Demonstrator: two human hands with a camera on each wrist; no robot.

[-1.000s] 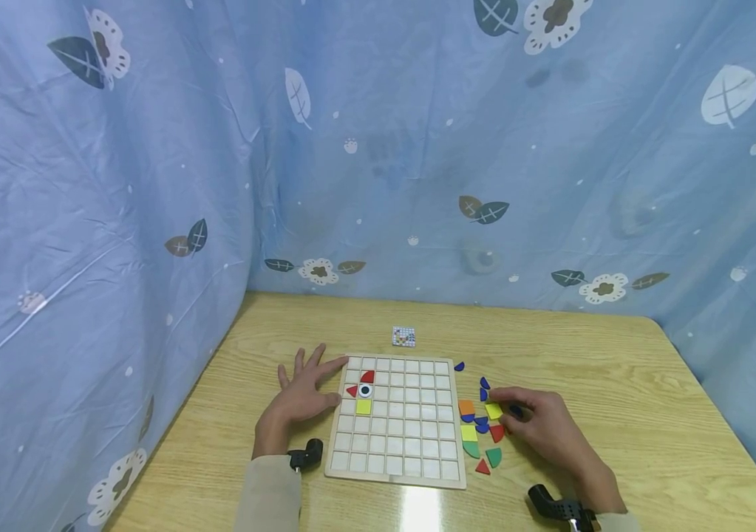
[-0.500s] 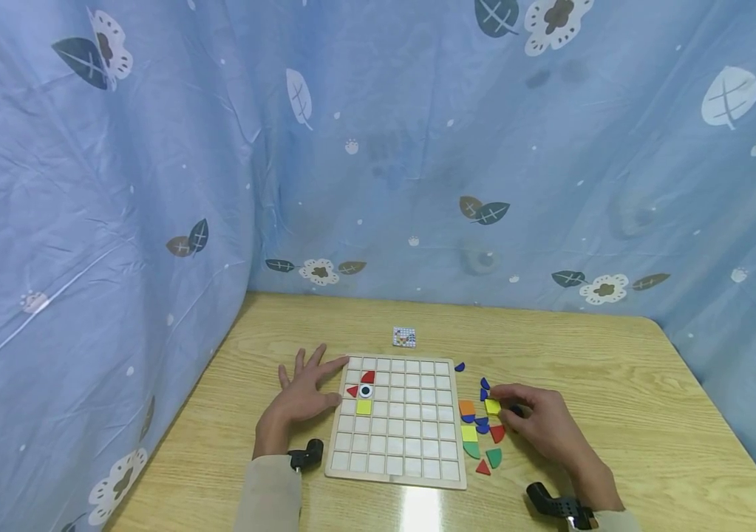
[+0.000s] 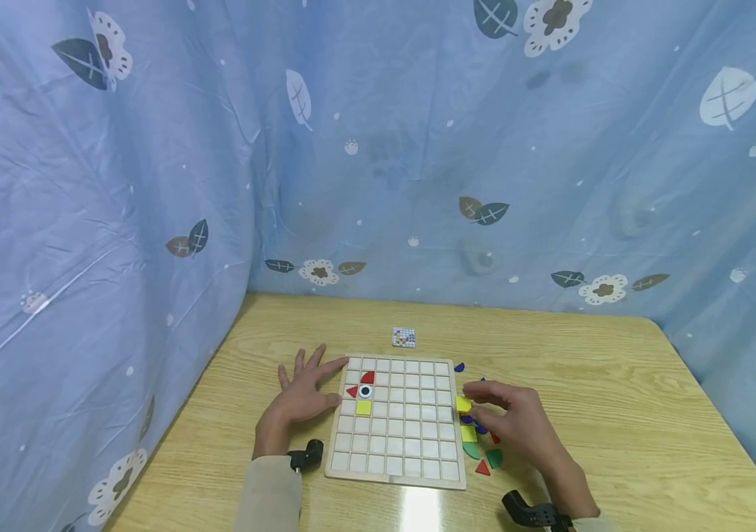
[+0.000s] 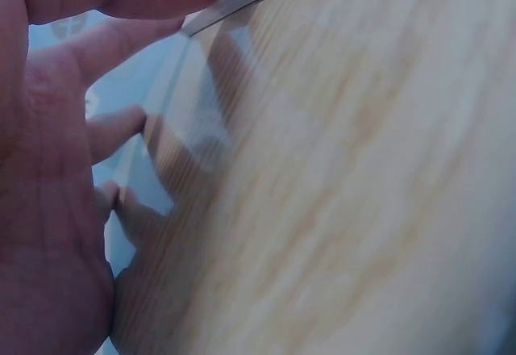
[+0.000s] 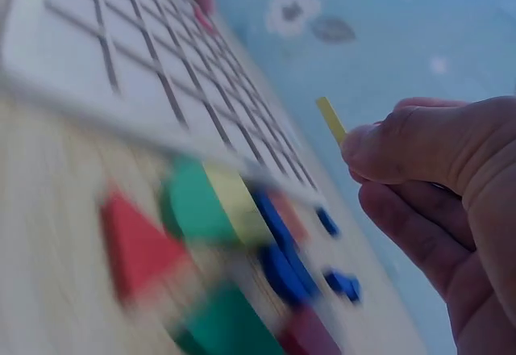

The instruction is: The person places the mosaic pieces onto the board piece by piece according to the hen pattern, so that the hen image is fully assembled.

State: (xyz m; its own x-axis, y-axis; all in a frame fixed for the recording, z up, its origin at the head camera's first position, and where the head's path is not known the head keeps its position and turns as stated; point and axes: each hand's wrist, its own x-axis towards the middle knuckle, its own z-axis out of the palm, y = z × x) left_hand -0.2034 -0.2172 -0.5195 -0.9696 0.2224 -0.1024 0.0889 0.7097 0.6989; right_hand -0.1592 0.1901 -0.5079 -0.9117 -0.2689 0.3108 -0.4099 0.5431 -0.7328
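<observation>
My right hand (image 3: 513, 417) pinches a yellow square tile (image 3: 462, 404) between thumb and fingers, just off the right edge of the wooden grid board (image 3: 404, 447). In the right wrist view the tile (image 5: 331, 120) is seen edge-on, lifted above the table. My left hand (image 3: 301, 395) lies spread at the board's left side, its thumb and index fingertip touching the frame. Toward the board's upper left sit a red quarter circle (image 3: 367, 377), a red triangle (image 3: 352, 391), an eye tile (image 3: 366, 391) and a yellow square (image 3: 363, 407), each in a cell.
Loose pieces lie right of the board: a yellow square (image 3: 468, 434), green quarter circles (image 5: 230, 323), a red triangle (image 3: 482, 467) and several blue half circles (image 5: 282, 274). A small pattern card (image 3: 403, 337) lies beyond the board. A blue curtain (image 3: 378, 148) hangs behind the table.
The right hand has picked up the yellow square from among the loose pieces and moved left with it toward the board. The left hand stays in place.
</observation>
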